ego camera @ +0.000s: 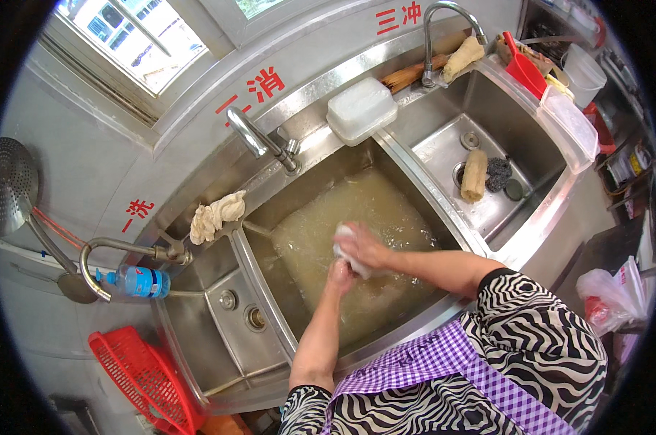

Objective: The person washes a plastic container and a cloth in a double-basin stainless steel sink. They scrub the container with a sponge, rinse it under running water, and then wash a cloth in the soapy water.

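Observation:
Both hands are over the middle basin (254, 255) of a stainless steel sink, which holds cloudy yellowish water (317, 234). Between them is a wet white item (361, 268), apparently a cloth, partly covered by the fingers. My right hand (367, 247) lies over its upper side with the palm pressed along it. From below, my left hand (342, 276) grips its near end. Foam and ripples show on the water around the hands.
A chrome faucet (262, 138) rises behind the basin, near a white plastic container (362, 111) and a crumpled cloth (217, 216). The right basin holds a loofah (474, 176) and dark scouring pads (499, 173). At left are a blue soap bottle (141, 281) and a red basket (143, 375).

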`<state>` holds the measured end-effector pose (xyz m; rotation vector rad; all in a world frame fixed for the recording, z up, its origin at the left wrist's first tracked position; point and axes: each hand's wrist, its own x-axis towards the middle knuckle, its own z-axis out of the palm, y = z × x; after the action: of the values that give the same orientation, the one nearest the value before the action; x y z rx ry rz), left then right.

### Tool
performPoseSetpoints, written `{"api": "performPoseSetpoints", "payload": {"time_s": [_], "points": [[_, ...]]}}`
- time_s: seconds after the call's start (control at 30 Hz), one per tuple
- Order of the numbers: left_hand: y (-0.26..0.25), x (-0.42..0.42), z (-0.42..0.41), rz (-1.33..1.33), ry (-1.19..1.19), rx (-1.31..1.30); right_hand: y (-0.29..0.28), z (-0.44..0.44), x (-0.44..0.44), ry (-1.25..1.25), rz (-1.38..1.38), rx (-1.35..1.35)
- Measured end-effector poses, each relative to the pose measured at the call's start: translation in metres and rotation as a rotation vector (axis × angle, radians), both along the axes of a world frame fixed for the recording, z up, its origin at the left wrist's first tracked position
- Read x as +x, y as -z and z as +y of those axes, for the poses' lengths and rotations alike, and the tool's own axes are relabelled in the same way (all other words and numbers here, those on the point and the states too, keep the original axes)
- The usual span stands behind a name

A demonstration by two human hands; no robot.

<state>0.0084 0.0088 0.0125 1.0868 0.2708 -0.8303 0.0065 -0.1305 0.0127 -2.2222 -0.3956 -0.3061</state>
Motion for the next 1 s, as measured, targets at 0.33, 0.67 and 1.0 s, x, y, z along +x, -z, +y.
{"api": "performPoseSetpoints", "payload": {"time_s": [0.33, 0.67, 1.0], "points": [[-0.007, -0.005, -0.061, -0.661, -0.108, 0.248, 0.015, -0.019, 0.002, 0.144, 1.296, 1.612], [0.044, 0.002, -0.007, -1.043, 0.716, 1.396, 0.024, -0.012, -0.014, -0.549, 0.797, -0.387], [-0.079, 0.006, 0.004, -0.108, -0.010, -0.051, -0.176, -0.054, -0.008, -0.303, 0.025, -0.923]]}}
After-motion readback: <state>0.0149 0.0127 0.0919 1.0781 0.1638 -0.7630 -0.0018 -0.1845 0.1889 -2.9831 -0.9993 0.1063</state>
